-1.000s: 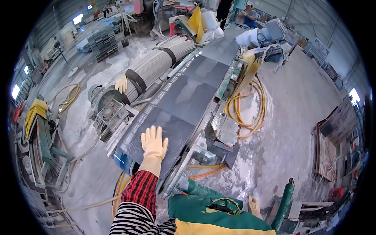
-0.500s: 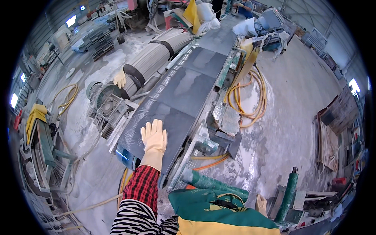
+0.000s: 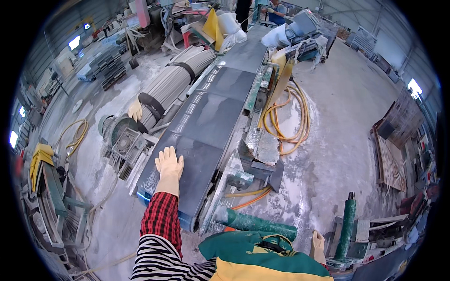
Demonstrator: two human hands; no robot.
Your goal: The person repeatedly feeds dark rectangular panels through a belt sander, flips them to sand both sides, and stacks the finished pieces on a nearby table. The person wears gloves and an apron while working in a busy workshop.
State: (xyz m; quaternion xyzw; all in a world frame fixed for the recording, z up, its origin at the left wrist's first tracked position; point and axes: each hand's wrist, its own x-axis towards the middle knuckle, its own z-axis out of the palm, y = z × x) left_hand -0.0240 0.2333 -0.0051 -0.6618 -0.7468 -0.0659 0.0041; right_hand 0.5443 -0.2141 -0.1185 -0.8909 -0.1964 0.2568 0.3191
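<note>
My left hand [image 3: 169, 164], in a cream rubber glove, lies palm down with fingers spread on a dark grey, wet-looking slab [image 3: 197, 161]. It holds nothing. The slab is the nearest of several laid end to end along a conveyor [image 3: 188, 222]; the joint in front of it runs just beyond my fingertips. Low on the right, my right hand [image 3: 318, 243], also gloved, hangs beside my green and yellow apron [image 3: 262, 253], away from the conveyor. Its fingers are too small and foreshortened to make out.
Left of the conveyor are a motor [image 3: 123, 140], a spare glove [image 3: 135, 110] and a strapped bundle of grey strips [image 3: 171, 77]. Coiled yellow hoses [image 3: 300, 126] lie on the floor to the right. A green post [image 3: 346, 229] stands near my right hand. Another person [image 3: 276, 13] is at the far end.
The view has shifted a little. My left hand stays flat on the slab, now closer to the joint ahead of it. More of my right hand shows.
</note>
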